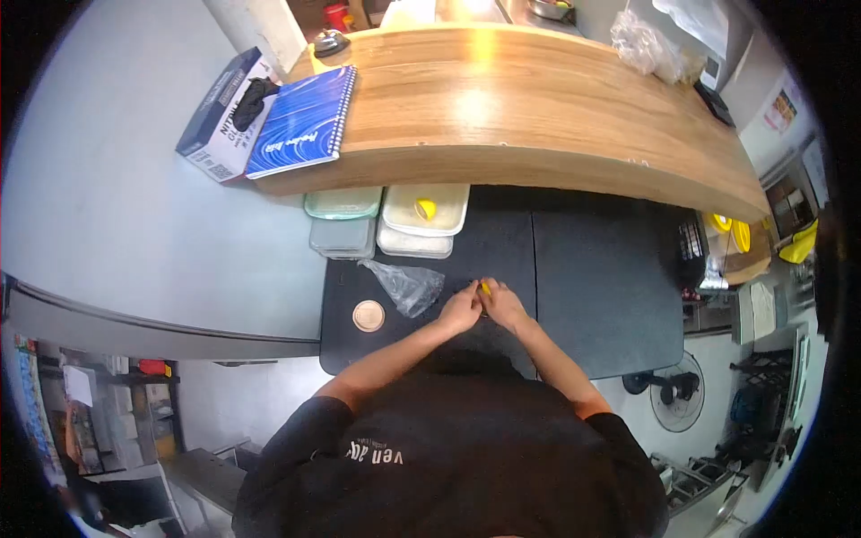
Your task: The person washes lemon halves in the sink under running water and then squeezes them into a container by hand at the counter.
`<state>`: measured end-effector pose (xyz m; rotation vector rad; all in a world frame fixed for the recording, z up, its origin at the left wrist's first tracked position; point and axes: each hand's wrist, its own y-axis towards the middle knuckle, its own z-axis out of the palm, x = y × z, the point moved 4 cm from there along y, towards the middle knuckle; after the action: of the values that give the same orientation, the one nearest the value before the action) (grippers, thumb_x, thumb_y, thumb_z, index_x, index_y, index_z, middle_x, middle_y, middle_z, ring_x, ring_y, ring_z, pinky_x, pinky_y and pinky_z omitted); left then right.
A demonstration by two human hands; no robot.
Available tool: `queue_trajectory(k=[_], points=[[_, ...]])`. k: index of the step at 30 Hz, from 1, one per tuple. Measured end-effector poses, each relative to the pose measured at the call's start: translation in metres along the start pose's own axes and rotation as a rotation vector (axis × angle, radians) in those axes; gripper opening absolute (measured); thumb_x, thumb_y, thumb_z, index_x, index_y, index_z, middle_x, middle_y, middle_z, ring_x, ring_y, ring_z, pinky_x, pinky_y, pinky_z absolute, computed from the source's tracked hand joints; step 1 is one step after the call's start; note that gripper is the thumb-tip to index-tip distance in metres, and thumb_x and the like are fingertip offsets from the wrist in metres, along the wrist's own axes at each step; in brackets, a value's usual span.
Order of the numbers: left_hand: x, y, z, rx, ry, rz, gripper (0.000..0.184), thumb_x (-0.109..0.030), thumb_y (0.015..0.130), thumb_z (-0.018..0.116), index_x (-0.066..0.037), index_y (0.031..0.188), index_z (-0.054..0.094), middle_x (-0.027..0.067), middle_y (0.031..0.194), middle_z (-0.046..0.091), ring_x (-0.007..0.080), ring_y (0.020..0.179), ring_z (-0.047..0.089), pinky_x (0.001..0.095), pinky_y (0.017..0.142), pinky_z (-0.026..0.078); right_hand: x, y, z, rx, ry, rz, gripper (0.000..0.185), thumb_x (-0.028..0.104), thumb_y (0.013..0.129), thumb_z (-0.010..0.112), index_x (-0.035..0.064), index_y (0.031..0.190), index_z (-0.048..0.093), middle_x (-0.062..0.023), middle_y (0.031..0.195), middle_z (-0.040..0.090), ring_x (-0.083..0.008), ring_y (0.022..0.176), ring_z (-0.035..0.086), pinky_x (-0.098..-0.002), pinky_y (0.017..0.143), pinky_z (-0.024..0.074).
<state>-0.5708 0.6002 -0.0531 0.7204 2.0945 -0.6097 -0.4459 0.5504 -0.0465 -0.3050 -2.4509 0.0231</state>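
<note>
Close together over the black tabletop (592, 296), my left hand (461, 309) and my right hand (505, 306) have their fingers curled inward around a small yellow object (485, 288). Most of that object is hidden by the fingers, so its kind does not show. Left of my hands lies a crumpled clear plastic bag (408, 285). Beyond the bag is a round, pale wooden-looking disc (368, 316). A yellow cap-like piece (425, 210) rests on the white lid of a stacked plastic container (453, 202) behind the bag.
A raised wooden counter (538, 99) curves across the back. On its left are a blue spiral notebook (300, 121), a glove box (220, 121) and a dark bell-shaped item (330, 43). Green-lidded containers (343, 204) sit below it. A fan (677, 390) stands at right.
</note>
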Motion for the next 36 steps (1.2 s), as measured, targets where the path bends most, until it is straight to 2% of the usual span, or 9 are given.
queue_trajectory(k=[5, 9, 11, 17, 21, 23, 27, 30, 36], points=[[-0.007, -0.001, -0.004, 0.1, -0.027, -0.065, 0.058, -0.015, 0.083, 0.056, 0.006, 0.135, 0.041, 0.0242, 0.112, 0.062, 0.0368, 0.106, 0.059, 0.0422, 0.091, 0.047, 0.001, -0.003, 0.0, 0.133, 0.046, -0.007, 0.044, 0.022, 0.091, 0.054, 0.0056, 0.131, 0.046, -0.0282, 0.12, 0.054, -0.0435, 0.108, 0.055, -0.0485, 0.089, 0.0464], [0.002, 0.0, 0.003, 0.086, 0.001, -0.038, 0.059, -0.015, 0.083, 0.056, 0.005, 0.136, 0.04, 0.025, 0.119, 0.058, 0.037, 0.11, 0.057, 0.0415, 0.096, 0.045, 0.003, -0.002, 0.003, 0.097, -0.014, 0.009, 0.037, 0.024, 0.091, 0.053, 0.0047, 0.122, 0.051, -0.0283, 0.106, 0.06, -0.0439, 0.096, 0.06, -0.0501, 0.083, 0.0488], [0.005, 0.0, 0.0, -0.107, 0.184, 0.053, 0.061, -0.012, 0.082, 0.058, 0.0, 0.139, 0.039, 0.0177, 0.11, 0.064, 0.0288, 0.097, 0.063, 0.036, 0.082, 0.05, 0.01, 0.001, -0.001, 0.108, -0.016, 0.03, 0.035, 0.026, 0.092, 0.052, 0.0045, 0.119, 0.053, -0.0276, 0.099, 0.063, -0.0444, 0.09, 0.062, -0.0511, 0.079, 0.0498], [0.008, 0.001, 0.0, 0.01, 0.082, 0.002, 0.069, -0.012, 0.076, 0.067, 0.003, 0.138, 0.039, 0.0192, 0.11, 0.061, 0.0277, 0.091, 0.064, 0.035, 0.079, 0.052, 0.008, 0.007, -0.005, -0.038, -0.041, 0.059, 0.042, 0.037, 0.093, 0.049, -0.0018, 0.088, 0.064, -0.0289, 0.08, 0.063, -0.0459, 0.078, 0.063, -0.0515, 0.072, 0.0507], [-0.004, -0.001, -0.004, 0.018, 0.101, 0.026, 0.089, -0.031, 0.07, 0.08, 0.004, 0.139, 0.037, 0.0216, 0.118, 0.053, 0.0285, 0.091, 0.061, 0.0349, 0.078, 0.052, -0.013, 0.018, 0.0, -0.149, 0.089, 0.061, 0.049, 0.04, 0.093, 0.048, -0.0045, 0.078, 0.064, -0.0264, 0.072, 0.064, -0.0433, 0.068, 0.064, -0.0484, 0.065, 0.0512], [-0.008, -0.005, -0.004, 0.019, 0.072, 0.055, 0.09, -0.033, 0.069, 0.081, 0.004, 0.139, 0.037, 0.0205, 0.117, 0.053, 0.0277, 0.088, 0.06, 0.0351, 0.078, 0.051, -0.03, 0.018, 0.014, -0.001, 0.753, 0.348, 0.052, 0.047, 0.094, 0.048, 0.0001, 0.078, 0.062, -0.0126, 0.057, 0.059, -0.0302, 0.048, 0.058, -0.0404, 0.048, 0.0476], [-0.025, -0.003, -0.01, 0.023, 0.006, 0.109, 0.081, -0.034, 0.069, 0.081, -0.002, 0.135, 0.045, 0.0178, 0.119, 0.052, 0.0306, 0.102, 0.055, 0.0382, 0.087, 0.048, -0.017, 0.003, 0.0, 0.316, 1.074, 0.602, 0.05, 0.058, 0.095, 0.042, 0.0117, 0.079, 0.056, 0.0009, 0.052, 0.047, -0.0108, 0.036, 0.042, -0.0272, 0.032, 0.0287], [-0.026, -0.001, -0.011, -0.02, 0.023, 0.158, 0.075, -0.035, 0.069, 0.081, -0.005, 0.13, 0.049, 0.0167, 0.122, 0.052, 0.036, 0.114, 0.052, 0.0414, 0.096, 0.044, -0.018, -0.001, 0.0, 0.296, 1.127, 0.602, 0.051, 0.059, 0.095, 0.041, 0.0129, 0.076, 0.054, 0.001, 0.053, 0.049, -0.01, 0.038, 0.045, -0.0259, 0.034, 0.0302], [-0.032, -0.004, -0.015, -0.126, 0.181, 0.29, 0.06, -0.03, 0.072, 0.078, -0.005, 0.121, 0.056, 0.0159, 0.115, 0.056, 0.0354, 0.104, 0.056, 0.0425, 0.09, 0.046, -0.011, -0.012, -0.013, 0.329, 1.209, 0.473, 0.042, 0.039, 0.099, 0.047, 0.0003, 0.112, 0.058, -0.0036, 0.081, 0.063, -0.0111, 0.059, 0.059, -0.0237, 0.048, 0.0463]])
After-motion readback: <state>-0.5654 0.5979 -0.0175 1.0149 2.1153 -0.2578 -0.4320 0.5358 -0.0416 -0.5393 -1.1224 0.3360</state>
